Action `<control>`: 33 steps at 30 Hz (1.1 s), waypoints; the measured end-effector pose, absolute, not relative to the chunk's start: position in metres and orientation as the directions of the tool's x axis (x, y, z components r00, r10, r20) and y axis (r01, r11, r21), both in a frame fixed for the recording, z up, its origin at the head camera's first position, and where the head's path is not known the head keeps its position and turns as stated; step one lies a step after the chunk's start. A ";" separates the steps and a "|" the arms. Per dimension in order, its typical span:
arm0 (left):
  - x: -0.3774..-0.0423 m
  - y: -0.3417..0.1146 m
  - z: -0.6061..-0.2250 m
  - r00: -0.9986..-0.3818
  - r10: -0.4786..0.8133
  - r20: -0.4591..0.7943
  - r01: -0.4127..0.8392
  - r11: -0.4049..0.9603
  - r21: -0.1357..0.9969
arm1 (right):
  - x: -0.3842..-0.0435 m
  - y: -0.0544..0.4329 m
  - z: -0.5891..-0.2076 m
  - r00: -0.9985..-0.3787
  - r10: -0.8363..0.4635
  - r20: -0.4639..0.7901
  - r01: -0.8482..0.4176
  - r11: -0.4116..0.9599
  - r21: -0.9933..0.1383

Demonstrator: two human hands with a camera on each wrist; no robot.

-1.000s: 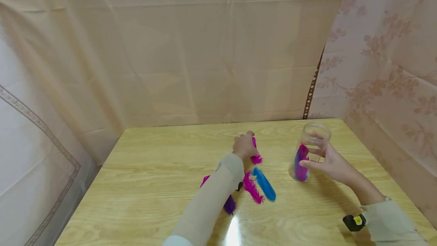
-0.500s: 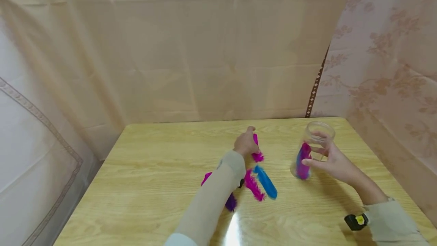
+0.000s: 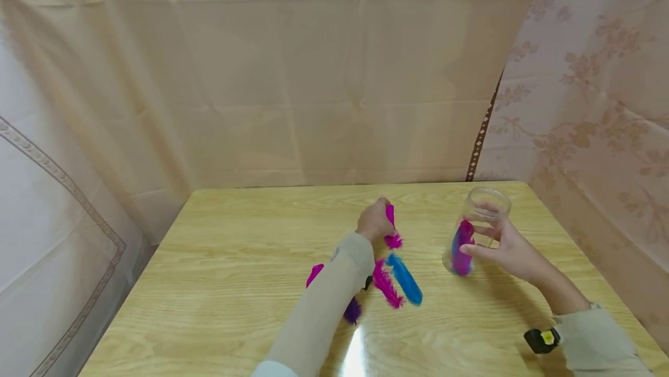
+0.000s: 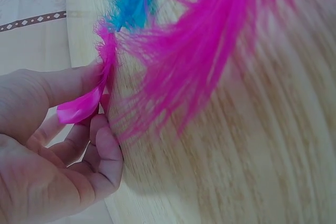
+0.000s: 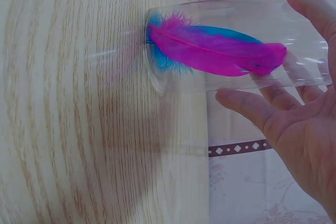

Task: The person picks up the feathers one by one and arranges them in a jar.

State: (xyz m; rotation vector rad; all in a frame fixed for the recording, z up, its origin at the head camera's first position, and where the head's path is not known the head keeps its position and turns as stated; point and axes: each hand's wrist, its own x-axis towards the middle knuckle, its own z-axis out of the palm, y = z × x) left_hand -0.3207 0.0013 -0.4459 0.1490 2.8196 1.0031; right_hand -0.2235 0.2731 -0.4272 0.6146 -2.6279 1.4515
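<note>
In the head view my left hand (image 3: 373, 221) is at the far middle of the table, pinching a magenta feather (image 3: 390, 214). The left wrist view shows this feather (image 4: 84, 106) between thumb and fingers, low over the wood. My right hand (image 3: 507, 252) is around a tall clear glass jar (image 3: 486, 194) standing upright at the right. Inside the jar a magenta feather (image 5: 215, 53) and a blue feather (image 5: 231, 33) lean together. Near my left wrist lie a blue feather (image 3: 405, 280) and another magenta feather (image 3: 387, 285).
Partly hidden under my left forearm are a magenta feather (image 3: 315, 273) and a purple feather (image 3: 352, 311). Beyond the wooden table (image 3: 235, 261) hangs a beige curtain (image 3: 313, 86). A floral cloth (image 3: 601, 104) hangs along the right side.
The left fingers have drawn together on the magenta feather, which stays in nearly the same place. My right hand and the jar have hardly moved; the head view has shifted slightly.
</note>
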 end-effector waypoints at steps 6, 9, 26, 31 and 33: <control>-0.320 0.004 -0.447 -0.986 0.137 -0.093 0.053 0.795 0.605 | -0.224 0.274 -0.427 -0.919 -0.306 0.250 -0.374 0.468 -0.801; -0.320 0.005 -0.448 -0.987 0.128 -0.096 0.046 0.803 0.594 | -0.224 0.274 -0.427 -0.918 -0.308 0.250 -0.375 0.467 -0.801; -0.315 0.006 -0.449 -0.987 0.144 -0.069 0.070 0.777 0.625 | -0.220 0.275 -0.425 -0.925 -0.296 0.237 -0.358 0.474 -0.805; -0.316 0.001 -0.451 -0.982 0.180 -0.055 0.101 0.750 0.653 | -0.220 0.274 -0.424 -0.931 -0.292 0.221 -0.340 0.467 -0.816; -0.317 -0.001 -0.452 -0.979 0.198 -0.057 0.103 0.711 0.696 | -0.220 0.275 -0.424 -0.932 -0.292 0.215 -0.335 0.466 -0.819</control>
